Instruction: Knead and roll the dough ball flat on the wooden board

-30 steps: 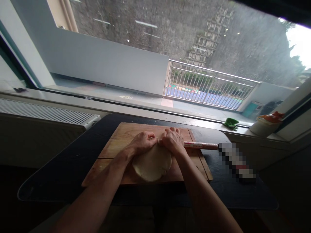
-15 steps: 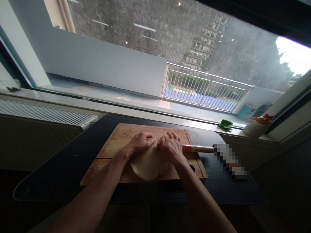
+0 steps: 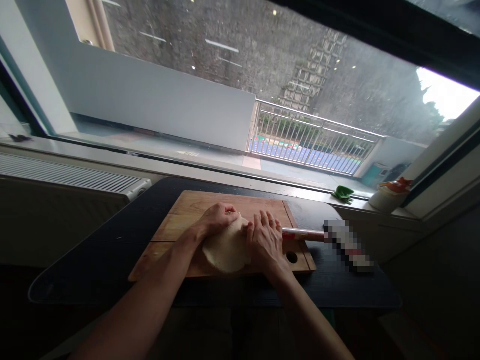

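A flat, pale round of dough (image 3: 227,247) lies on a wooden cutting board (image 3: 176,220). My left hand (image 3: 219,218) is closed on the dough's far left edge, fingers curled in a pinch. Over the right side of the dough rests my right hand (image 3: 265,237), its fingers stretched forward and slightly apart. Beneath that palm runs a rolling pin (image 3: 305,234), lying crosswise and sticking out to the right past the board. The pin's left part is mostly hidden by my hand.
The board sits on a dark table (image 3: 93,250) against a window sill. A pixelated object (image 3: 350,247) lies at the right. On the sill are a green leaf-like item (image 3: 343,194) and a white pot with an orange top (image 3: 392,195). A radiator (image 3: 75,175) stands at the left.
My right hand has moved slightly toward me and its fingers have straightened. The rolling pin has turned a little toward me under it. My left hand stays on the dough's edge.
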Tool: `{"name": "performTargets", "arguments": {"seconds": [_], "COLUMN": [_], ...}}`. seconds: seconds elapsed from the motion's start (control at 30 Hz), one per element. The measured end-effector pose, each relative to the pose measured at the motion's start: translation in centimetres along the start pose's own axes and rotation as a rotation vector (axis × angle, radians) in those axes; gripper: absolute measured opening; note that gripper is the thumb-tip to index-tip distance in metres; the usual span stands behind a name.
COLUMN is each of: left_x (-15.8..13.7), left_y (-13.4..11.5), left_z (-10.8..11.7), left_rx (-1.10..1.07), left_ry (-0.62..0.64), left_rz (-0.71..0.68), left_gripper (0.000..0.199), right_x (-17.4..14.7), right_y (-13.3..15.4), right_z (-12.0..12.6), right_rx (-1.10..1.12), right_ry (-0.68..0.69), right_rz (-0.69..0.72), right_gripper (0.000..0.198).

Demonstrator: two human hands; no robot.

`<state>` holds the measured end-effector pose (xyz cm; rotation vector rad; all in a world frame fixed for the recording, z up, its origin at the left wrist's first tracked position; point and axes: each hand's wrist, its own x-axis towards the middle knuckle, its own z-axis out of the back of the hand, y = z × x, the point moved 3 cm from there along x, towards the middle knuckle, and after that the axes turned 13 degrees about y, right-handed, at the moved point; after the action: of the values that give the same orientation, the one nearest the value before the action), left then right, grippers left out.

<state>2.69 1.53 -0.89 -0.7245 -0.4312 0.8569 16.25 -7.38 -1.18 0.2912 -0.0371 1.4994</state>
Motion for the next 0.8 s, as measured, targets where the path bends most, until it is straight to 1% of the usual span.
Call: {"name": "performTargets", "arguments": {"seconds": [0.1,0.17,0.23,0.3,0.4,0.47,0.53,0.63,0.73,0.8], "left_x": [0.0,-0.2,-0.3,-0.4,-0.3,-0.3,-0.2,-0.3,-0.6,-0.8], "left_y": [0.1,0.1,0.2,0.3,0.4,0.3,0.2,0.0,-0.4,-0.6], "left_z": [-0.2,-0.2,-0.2,-0.2,-0.3,-0.3,-0.3,-0.6,-0.8,-0.8], "left_rx": [-0.026,-0.046,-0.041,-0.015,0.033,0.058,0.071,0.071,0.085,0.099], "left_ry": [-0.012,-0.056,-0.104,-0.124,-0.152,-0.186,-0.204,-0.187,-0.18,-0.191], "left_rz": [-0.007,-0.028,-0.038,-0.038,-0.056,-0.071,-0.068,-0.038,-0.016,-0.017], "left_gripper": [0.026,0.026,0.027,0.028,0.028,0.027,0.027,0.026,0.025,0.025], "right_x": [3.3,5.6,6.7,6.2,3.2,1.0,-0.4,-0.3,1.6,3.3], "right_y": [-0.3,-0.6,-0.7,-0.5,-0.3,-0.2,-0.2,-0.5,-0.9,-1.3], "right_z": [0.0,0.0,-0.1,0.0,0.1,0.2,0.4,0.7,0.7,0.6], "right_rx": [0.048,0.093,0.114,0.105,0.085,0.09,0.093,0.085,0.079,0.08], "right_ry": [0.067,0.139,0.162,0.107,-0.016,-0.065,-0.092,-0.056,0.073,0.126], "right_rz": [-0.023,-0.072,-0.086,-0.05,0.01,0.025,0.04,0.056,0.023,-0.017], "right_gripper": [0.04,0.038,0.035,0.034,0.036,0.036,0.034,0.036,0.042,0.043]}}
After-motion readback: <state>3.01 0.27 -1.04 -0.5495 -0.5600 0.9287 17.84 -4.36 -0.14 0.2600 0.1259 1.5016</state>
